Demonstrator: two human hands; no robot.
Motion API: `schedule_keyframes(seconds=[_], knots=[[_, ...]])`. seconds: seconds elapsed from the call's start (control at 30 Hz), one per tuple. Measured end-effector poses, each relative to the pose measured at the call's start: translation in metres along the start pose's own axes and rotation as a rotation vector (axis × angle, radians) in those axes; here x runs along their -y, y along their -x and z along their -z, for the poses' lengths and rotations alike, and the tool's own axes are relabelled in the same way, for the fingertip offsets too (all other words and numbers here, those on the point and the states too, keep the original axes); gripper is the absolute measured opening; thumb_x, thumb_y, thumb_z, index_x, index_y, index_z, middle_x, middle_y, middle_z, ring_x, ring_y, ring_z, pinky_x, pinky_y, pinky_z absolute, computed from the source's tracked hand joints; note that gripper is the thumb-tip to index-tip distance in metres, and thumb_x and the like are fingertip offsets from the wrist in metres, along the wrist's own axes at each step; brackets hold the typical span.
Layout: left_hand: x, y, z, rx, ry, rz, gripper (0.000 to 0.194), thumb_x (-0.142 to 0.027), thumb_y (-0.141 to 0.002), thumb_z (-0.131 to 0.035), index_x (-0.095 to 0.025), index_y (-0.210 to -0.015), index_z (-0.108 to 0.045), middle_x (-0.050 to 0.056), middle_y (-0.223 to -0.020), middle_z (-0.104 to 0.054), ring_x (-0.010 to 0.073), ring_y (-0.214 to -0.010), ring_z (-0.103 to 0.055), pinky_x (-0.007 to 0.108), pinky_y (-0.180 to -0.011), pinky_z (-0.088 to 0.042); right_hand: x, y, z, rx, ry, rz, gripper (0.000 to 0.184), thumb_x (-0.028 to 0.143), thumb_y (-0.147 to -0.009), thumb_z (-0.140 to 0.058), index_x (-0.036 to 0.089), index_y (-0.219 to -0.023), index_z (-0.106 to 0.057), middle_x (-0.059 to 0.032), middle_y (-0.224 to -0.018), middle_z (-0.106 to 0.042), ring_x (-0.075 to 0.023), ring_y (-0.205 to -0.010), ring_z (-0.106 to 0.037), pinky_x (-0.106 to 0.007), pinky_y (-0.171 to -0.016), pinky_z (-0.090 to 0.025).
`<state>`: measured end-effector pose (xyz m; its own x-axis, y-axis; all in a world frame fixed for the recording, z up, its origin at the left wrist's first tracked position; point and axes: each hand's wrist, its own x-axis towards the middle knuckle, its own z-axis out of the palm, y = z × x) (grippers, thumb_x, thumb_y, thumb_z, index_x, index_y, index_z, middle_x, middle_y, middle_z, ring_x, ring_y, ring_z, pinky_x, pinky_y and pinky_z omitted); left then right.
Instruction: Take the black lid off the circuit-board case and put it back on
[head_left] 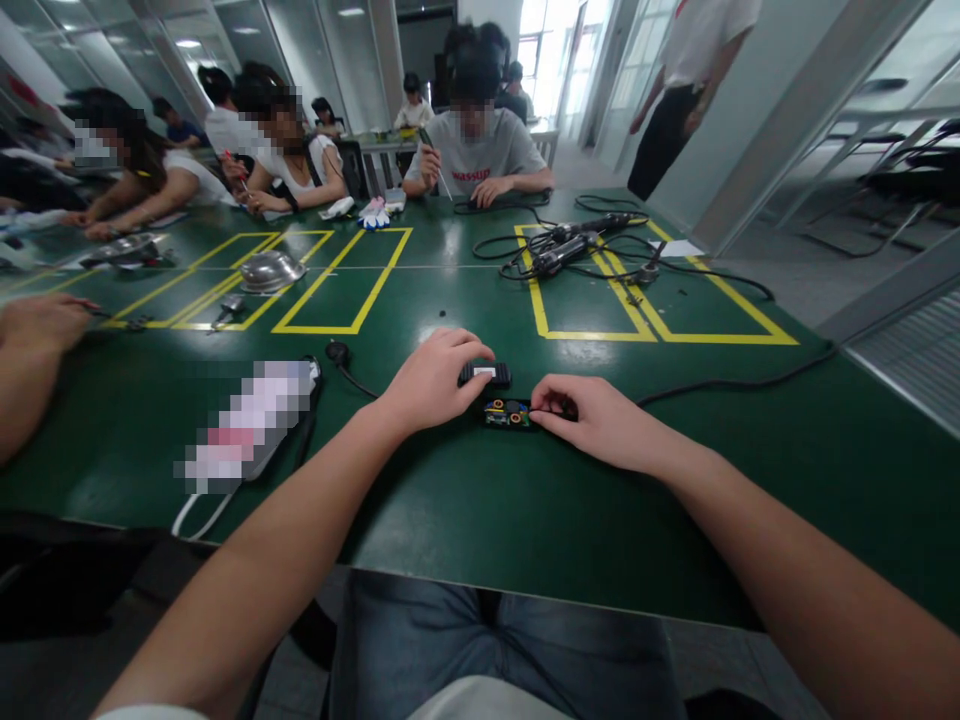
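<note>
A small open black plastic case (pixel 508 414) lies on the green table, with a circuit board and copper-coloured coils showing inside. At its right end, my right hand (pixel 600 418) is closed, fingertips pinching the black cable where it meets the case; part of the grip is hidden by the fingers. Just beyond the case is a ribbed black cover (pixel 491 375) with a white label. My left hand (pixel 431 378) has its thumb and index finger around the cover's left end. A black power plug (pixel 338 353) on a cord rests left of that hand.
A power strip (pixel 259 420), partly blurred out, lies at left near another person's arm (pixel 34 350). Farther back are a metal bowl (pixel 271 271), black cylindrical tools with cables (pixel 562 252) and yellow tape outlines (pixel 592 338). A person opposite (pixel 480 140) holds a screwdriver (pixel 435 160).
</note>
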<state>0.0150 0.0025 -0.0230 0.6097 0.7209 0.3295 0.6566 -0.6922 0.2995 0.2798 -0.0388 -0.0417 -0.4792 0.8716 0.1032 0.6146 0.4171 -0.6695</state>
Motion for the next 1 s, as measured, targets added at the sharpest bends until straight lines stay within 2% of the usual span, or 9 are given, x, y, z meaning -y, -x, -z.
schedule_keyframes(seconds=[0.07,0.2,0.33,0.4,0.47,0.53,0.6,0.9,1.0], knots=[[0.003,-0.001,-0.004,0.028,-0.009,0.016,0.027,-0.028,-0.105,-0.066,-0.018,-0.128,-0.077,0.014,-0.134,-0.076,0.0318,-0.125,-0.067,0.052,-0.115,-0.051,0.0,0.0,0.0,-0.001,0.003,-0.008,0.01,0.034,-0.096,-0.067,0.024,-0.092,-0.068,-0.0013,-0.082,-0.067,-0.0206,-0.073,-0.06,-0.035,-0.07,-0.047],[0.007,-0.002,-0.011,0.141,0.007,0.037,0.03,-0.025,-0.104,-0.068,-0.019,-0.132,-0.077,0.013,-0.13,-0.078,0.0302,-0.122,-0.07,0.049,-0.113,-0.053,0.0,0.0,-0.001,0.003,0.004,-0.017,0.012,0.036,-0.095,-0.066,0.024,-0.091,-0.068,-0.001,-0.08,-0.066,-0.0205,-0.072,-0.059,-0.035,-0.068,-0.046],[0.002,-0.001,-0.007,0.099,-0.04,0.04,0.026,-0.025,-0.105,-0.064,-0.021,-0.126,-0.079,0.013,-0.131,-0.075,0.0308,-0.122,-0.068,0.05,-0.112,-0.052,0.001,0.0,0.001,0.003,0.009,-0.021,0.013,0.037,-0.095,-0.066,0.025,-0.091,-0.068,-0.0012,-0.08,-0.066,-0.0207,-0.071,-0.059,-0.035,-0.068,-0.046],[-0.003,0.0,-0.001,0.101,-0.048,0.034,0.02,-0.026,-0.104,-0.065,-0.02,-0.115,-0.08,0.013,-0.12,-0.075,0.0302,-0.114,-0.069,0.047,-0.105,-0.054,0.0,0.001,0.002,0.008,0.011,-0.021,0.012,0.037,-0.094,-0.066,0.025,-0.092,-0.068,-0.001,-0.08,-0.066,-0.0208,-0.071,-0.059,-0.035,-0.069,-0.046],[-0.009,0.001,0.005,0.171,-0.002,0.024,0.012,-0.026,-0.1,-0.069,-0.019,-0.099,-0.078,0.009,-0.1,-0.076,0.0262,-0.094,-0.07,0.04,-0.088,-0.055,-0.001,0.001,0.004,0.023,0.0,-0.02,0.012,0.037,-0.094,-0.067,0.025,-0.094,-0.069,-0.001,-0.08,-0.066,-0.0209,-0.072,-0.06,-0.035,-0.069,-0.046],[-0.013,0.002,0.01,0.269,0.052,0.028,0.007,-0.023,-0.096,-0.072,-0.019,-0.09,-0.073,0.004,-0.085,-0.073,0.0215,-0.077,-0.067,0.034,-0.074,-0.049,-0.002,0.001,0.005,0.038,-0.016,-0.024,0.013,0.037,-0.094,-0.067,0.025,-0.095,-0.069,-0.001,-0.08,-0.067,-0.0206,-0.071,-0.06,-0.034,-0.069,-0.046],[-0.014,0.002,0.011,0.342,0.099,0.05,0.006,-0.019,-0.093,-0.073,-0.02,-0.09,-0.068,0.001,-0.079,-0.071,0.0191,-0.07,-0.063,0.031,-0.068,-0.043,-0.002,0.001,0.004,0.044,-0.022,-0.035,0.013,0.037,-0.095,-0.067,0.024,-0.095,-0.069,-0.0009,-0.081,-0.067,-0.0201,-0.071,-0.06,-0.034,-0.068,-0.046],[-0.009,0.002,0.01,0.378,0.227,0.088,0.011,-0.023,-0.097,-0.067,-0.02,-0.088,-0.063,0.0,-0.078,-0.071,0.0177,-0.072,-0.065,0.029,-0.07,-0.044,0.003,0.001,0.002,0.004,0.043,-0.027,0.008,0.031,-0.095,-0.066,0.023,-0.094,-0.067,-0.0012,-0.079,-0.067,-0.0195,-0.07,-0.06,-0.033,-0.067,-0.043],[-0.005,0.002,0.014,0.375,0.278,0.092,0.002,-0.02,-0.094,-0.067,-0.019,-0.092,-0.066,0.001,-0.083,-0.073,0.0181,-0.076,-0.068,0.029,-0.073,-0.048,0.004,0.001,0.004,-0.025,-0.007,-0.028,0.01,0.032,-0.093,-0.066,0.023,-0.092,-0.069,-0.0015,-0.078,-0.067,-0.0196,-0.069,-0.059,-0.033,-0.066,-0.044]])
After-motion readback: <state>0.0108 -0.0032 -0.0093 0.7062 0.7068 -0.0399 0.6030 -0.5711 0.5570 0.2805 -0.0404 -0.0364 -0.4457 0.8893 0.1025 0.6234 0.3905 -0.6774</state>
